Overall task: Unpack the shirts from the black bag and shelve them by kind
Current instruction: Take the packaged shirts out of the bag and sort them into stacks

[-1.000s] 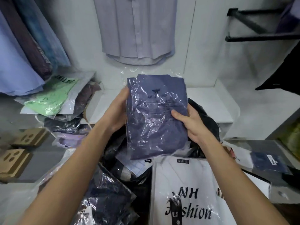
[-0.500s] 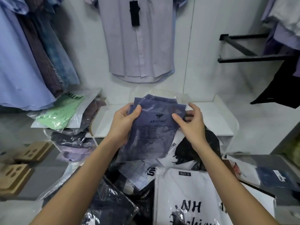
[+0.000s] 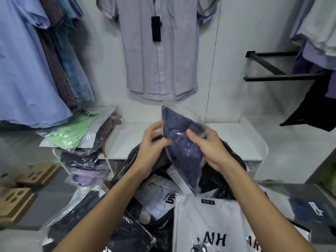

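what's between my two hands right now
In the head view, the dark blue packaged shirt sits between them: the right hand grips it, the blurred left hand touches its edge.

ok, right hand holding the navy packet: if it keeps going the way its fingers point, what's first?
Right hand points up-left, so beyond the navy packet in its grip it likely meets the left hand first; depth is unclear.

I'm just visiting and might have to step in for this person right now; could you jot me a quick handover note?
Right hand grips the dark blue shirt in clear plastic wrap; left hand touches its left edge, blurred.
Black plastic bag lies open below, wrapped shirts spilling round it.
Done: a stack topped by a green wrapped shirt sits at left.
Left: place the blue one, perhaps on the white shelf, then empty the bag.
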